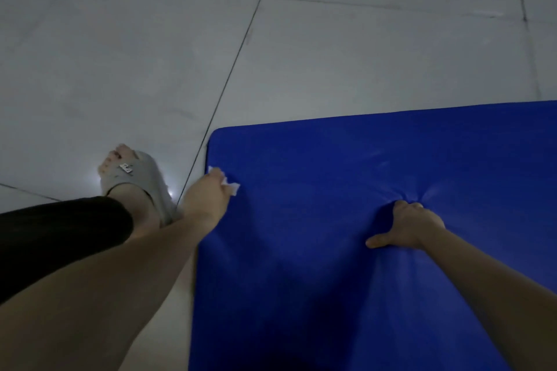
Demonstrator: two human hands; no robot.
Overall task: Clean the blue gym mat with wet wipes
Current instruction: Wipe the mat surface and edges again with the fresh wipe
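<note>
The blue gym mat (pixel 346 250) lies on the tiled floor and fills the lower right of the view. My left hand (pixel 208 194) holds a white wet wipe (pixel 230 187) against the mat's left edge, near its far left corner. My right hand (pixel 407 227) presses down into the middle of the mat with its fingers dug in, and the cover puckers around the fingertips. Only small bits of the wipe show past my fingers.
Grey floor tiles (pixel 120 54) with dark grout lines spread to the left and beyond the mat. A foot in a grey slipper (pixel 141 181) and a leg in black shorts (pixel 60 238) are beside the mat's left edge.
</note>
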